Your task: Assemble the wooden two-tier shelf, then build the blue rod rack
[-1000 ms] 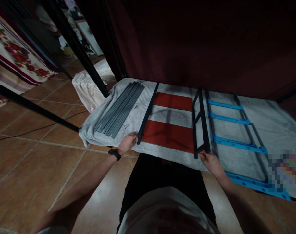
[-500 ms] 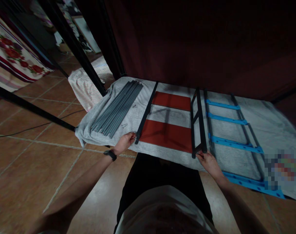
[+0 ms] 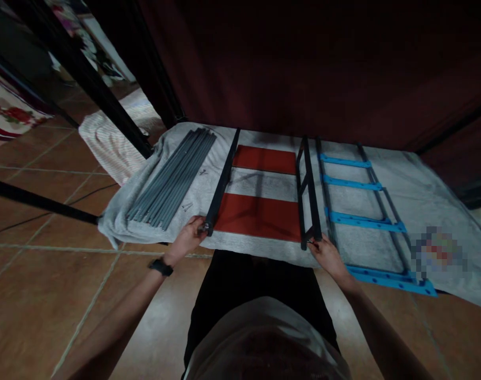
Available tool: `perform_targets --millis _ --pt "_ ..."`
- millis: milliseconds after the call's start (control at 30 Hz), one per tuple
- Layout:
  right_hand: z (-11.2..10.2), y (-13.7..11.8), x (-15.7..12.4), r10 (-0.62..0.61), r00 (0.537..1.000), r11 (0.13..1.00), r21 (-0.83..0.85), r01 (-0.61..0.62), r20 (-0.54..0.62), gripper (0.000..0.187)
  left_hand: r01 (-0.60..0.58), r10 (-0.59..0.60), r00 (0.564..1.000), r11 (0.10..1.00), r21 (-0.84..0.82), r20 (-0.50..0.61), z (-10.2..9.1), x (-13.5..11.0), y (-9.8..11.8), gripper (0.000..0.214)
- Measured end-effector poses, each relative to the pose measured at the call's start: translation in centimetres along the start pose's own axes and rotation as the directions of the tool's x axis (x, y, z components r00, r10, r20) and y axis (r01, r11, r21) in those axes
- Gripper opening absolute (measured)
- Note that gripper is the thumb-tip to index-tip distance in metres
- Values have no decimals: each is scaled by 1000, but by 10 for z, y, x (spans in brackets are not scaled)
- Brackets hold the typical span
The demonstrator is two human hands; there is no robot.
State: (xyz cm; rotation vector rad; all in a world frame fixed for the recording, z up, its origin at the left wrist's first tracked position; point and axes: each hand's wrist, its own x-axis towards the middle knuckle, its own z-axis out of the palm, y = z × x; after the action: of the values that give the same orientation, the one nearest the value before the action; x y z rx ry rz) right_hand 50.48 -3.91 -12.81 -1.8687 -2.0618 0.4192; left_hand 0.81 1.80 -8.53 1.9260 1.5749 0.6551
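Note:
Two red boards [image 3: 259, 216] lie on a grey cloth [image 3: 422, 195] between two black metal side frames. My left hand [image 3: 188, 237] is closed in a pinch at the near end of the left black frame [image 3: 221, 182]; what the fingers hold is too small to name. At the near end of the right black frame [image 3: 307, 195], my right hand [image 3: 327, 256] has its fingers curled and touching the frame's foot. A black watch [image 3: 160, 266] is on my left wrist.
A bundle of grey metal rods [image 3: 171, 177] lies at the cloth's left, with small screws [image 3: 187, 207] beside it. A dark frame with blue rungs [image 3: 363, 221] lies to the right. Black poles [image 3: 38, 200] cross the tiled floor on the left, near a striped towel [image 3: 109, 142].
The view has shifted to the right, so everything sits further left in frame. Both hands stay at the near ends of the two black frames.

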Motion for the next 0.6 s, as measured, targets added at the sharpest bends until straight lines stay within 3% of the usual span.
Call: perform_targets --millis 167,300,467,600 --pt "-4 -11 3 38 999 999 -10 -38 15 17 87 -87 996 996 24 18 14 4 17 39" --pt "-8 -19 6 60 997 998 -17 -60 41 17 170 -161 984 975 143 -70 24 10 21 42" --pt "-14 -26 10 87 995 996 -3 -87 56 19 257 -237 961 955 145 -141 20 13 16 49" --pt "-16 -29 13 143 985 989 31 -146 93 17 240 -217 966 954 181 -142 19 11 22 42"
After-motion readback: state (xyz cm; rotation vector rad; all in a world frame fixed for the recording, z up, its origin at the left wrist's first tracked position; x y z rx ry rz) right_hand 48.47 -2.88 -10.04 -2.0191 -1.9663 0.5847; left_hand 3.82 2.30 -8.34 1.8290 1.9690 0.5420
